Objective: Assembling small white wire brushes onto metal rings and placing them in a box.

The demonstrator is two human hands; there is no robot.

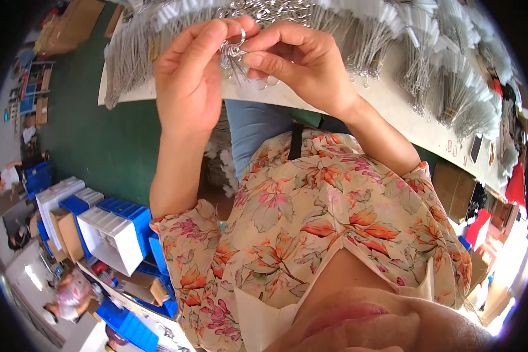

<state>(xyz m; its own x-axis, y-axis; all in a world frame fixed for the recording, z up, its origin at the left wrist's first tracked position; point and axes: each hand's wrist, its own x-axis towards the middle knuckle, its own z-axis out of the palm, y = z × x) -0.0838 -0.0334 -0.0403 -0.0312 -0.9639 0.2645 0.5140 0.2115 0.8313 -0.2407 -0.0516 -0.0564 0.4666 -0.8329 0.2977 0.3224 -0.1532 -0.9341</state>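
Above the near edge of the table, a small silvery metal ring is held between my two hands. Several thin metal wire loops are gathered at its lower side, their ends hanging down. The thumb and fingers of my left hand close on the ring from the left. From the right, my right hand pinches at the ring and loops with thumb and forefinger; exactly which piece sits in that pinch is hidden. Just behind the hands lies a pile of loose metal rings.
Wire bundles with white tags and more bundles line the white table on both sides. Blue and white bins stand at the lower left beside the green floor. Another person is farther off.
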